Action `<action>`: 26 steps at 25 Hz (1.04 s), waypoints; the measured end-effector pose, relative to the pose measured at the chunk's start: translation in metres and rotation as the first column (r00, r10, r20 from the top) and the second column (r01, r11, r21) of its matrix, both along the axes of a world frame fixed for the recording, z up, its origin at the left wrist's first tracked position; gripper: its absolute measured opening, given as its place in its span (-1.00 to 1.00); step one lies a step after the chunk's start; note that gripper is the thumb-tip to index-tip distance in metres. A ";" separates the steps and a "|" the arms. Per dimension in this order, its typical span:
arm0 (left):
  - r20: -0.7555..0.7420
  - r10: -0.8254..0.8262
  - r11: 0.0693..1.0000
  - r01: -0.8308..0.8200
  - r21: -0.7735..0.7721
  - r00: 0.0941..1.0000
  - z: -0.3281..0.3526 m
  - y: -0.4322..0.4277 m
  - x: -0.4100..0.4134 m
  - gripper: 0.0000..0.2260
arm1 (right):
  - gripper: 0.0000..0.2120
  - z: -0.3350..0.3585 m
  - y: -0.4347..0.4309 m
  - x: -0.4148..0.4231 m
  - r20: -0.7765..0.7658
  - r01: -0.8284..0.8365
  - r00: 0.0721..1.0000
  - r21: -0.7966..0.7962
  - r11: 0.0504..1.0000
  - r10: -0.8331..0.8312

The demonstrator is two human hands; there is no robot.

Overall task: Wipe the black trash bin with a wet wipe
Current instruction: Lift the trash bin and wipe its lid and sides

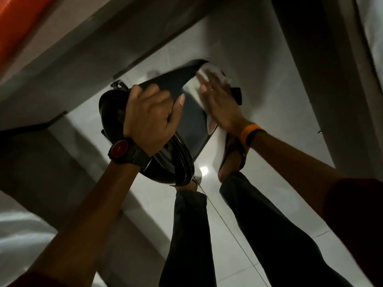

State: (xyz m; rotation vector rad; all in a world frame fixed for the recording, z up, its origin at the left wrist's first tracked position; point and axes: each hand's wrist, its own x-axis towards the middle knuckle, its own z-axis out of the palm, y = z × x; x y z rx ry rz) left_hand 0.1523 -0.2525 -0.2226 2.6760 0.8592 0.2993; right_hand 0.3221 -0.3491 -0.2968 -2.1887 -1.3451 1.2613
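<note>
The black trash bin is tilted and held off the tiled floor in the middle of the head view, its round lid end toward me. My left hand grips the bin near the rim, thumb over a black flap. My right hand lies flat against the shiny side of the bin, pressing a white wet wipe that shows past the fingertips. The far end of the bin is partly hidden by the hand and wipe.
My legs in dark trousers and sandalled feet stand on the glossy white floor tiles below the bin. Grey furniture edges run along the left, and a dark upright panel stands at right.
</note>
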 end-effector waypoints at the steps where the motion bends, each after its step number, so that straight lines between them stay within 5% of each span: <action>1: -0.017 0.021 1.000 -0.021 -0.008 1.000 0.003 -0.003 0.002 -0.59 | -0.49 -0.009 0.009 0.015 0.101 0.019 0.995 -0.172 0.985 -0.002; 3: -0.041 0.104 0.993 -0.106 -0.054 0.994 0.004 -0.006 0.010 -0.57 | -0.50 -0.012 0.023 0.023 0.087 0.045 0.996 -0.242 0.969 -0.024; 5: -0.031 0.223 0.966 -0.225 -0.124 0.974 0.006 0.001 0.012 -0.55 | -0.55 0.010 0.022 -0.010 -0.093 0.027 0.995 0.038 0.999 -0.024; 9: -0.112 0.435 0.847 -0.448 -0.286 0.894 0.003 0.008 -0.004 -0.44 | -0.53 0.042 -0.034 -0.055 -0.221 -0.201 0.921 0.436 0.877 0.322; 11: -0.144 0.497 0.766 -0.511 -0.391 0.856 -0.001 0.020 -0.004 -0.37 | -0.50 0.020 -0.039 -0.031 -0.150 -0.195 0.953 0.366 0.910 0.264; 13: -0.112 0.607 0.628 -0.561 -0.539 0.787 0.003 0.044 -0.001 -0.36 | -0.50 -0.002 -0.030 -0.002 -0.221 0.130 0.969 0.088 0.988 -0.108; 14: -0.051 0.587 0.642 -0.502 -0.580 0.808 0.007 0.053 -0.001 -0.42 | -0.50 -0.011 -0.025 0.010 -0.253 0.251 0.936 -0.013 0.968 -0.246; 15: 0.047 0.473 0.753 -0.376 -0.539 0.880 0.010 0.056 -0.001 -0.48 | -0.49 -0.018 -0.019 0.018 -0.296 0.320 0.897 -0.082 0.944 -0.330; 17: 0.079 0.059 0.977 -0.042 -0.208 0.995 0.014 0.037 -0.002 -0.58 | -0.47 -0.026 -0.007 0.020 -0.331 0.308 0.883 -0.123 0.943 -0.332; 19: -0.034 -0.186 0.982 0.185 -0.050 0.982 0.013 0.013 0.006 -0.63 | -0.47 -0.020 -0.001 0.015 -0.322 0.312 0.884 -0.131 0.941 -0.338; 23: -0.110 0.059 0.994 -0.069 -0.088 0.992 0.013 0.028 0.015 -0.52 | -0.49 0.031 -0.029 -0.040 -0.423 0.137 0.906 0.211 0.968 -0.036; 26: -0.055 0.140 0.932 -0.150 -0.330 0.989 0.006 0.041 0.000 -0.46 | -0.49 0.035 -0.055 -0.056 -0.332 -0.016 0.934 0.329 0.944 0.132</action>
